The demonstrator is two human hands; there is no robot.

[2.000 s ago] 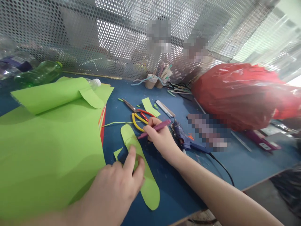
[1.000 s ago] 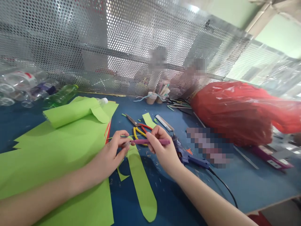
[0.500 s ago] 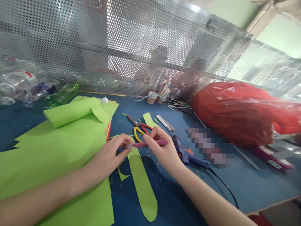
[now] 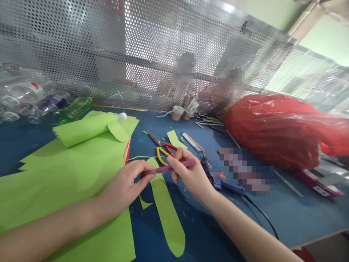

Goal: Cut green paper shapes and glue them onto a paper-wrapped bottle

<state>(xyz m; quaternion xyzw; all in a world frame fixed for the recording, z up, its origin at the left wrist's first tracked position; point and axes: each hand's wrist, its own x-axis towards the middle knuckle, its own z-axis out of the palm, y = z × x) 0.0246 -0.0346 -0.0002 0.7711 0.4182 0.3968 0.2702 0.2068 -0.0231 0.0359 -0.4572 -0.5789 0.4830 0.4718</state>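
Observation:
A purple pen (image 4: 176, 166) lies across between my two hands, above a long green paper strip (image 4: 167, 211) with a rounded end. Closed around the barrel are the thumb and fingers of my right hand (image 4: 191, 178). The fingertips of my left hand (image 4: 131, 183) pinch the pen's left end, so its tip or cap is mostly hidden. Just beyond the hands lie scissors (image 4: 163, 147) with red and yellow handles, blades pointing away to the left. A curved green paper scrap (image 4: 145, 204) rests left of the strip.
Large green sheets (image 4: 89, 174) cover the left side, with a paper-wrapped bottle (image 4: 84, 129) on top. Plastic bottles (image 4: 72, 111) stand behind. Right of my hands lies a blue glue gun (image 4: 222, 182) with its cord. A red plastic bag (image 4: 272, 131) bulges at the back right.
My left hand's fingertips have closed in more tightly over the pen's left end, covering more of it. The whole view has shifted slightly.

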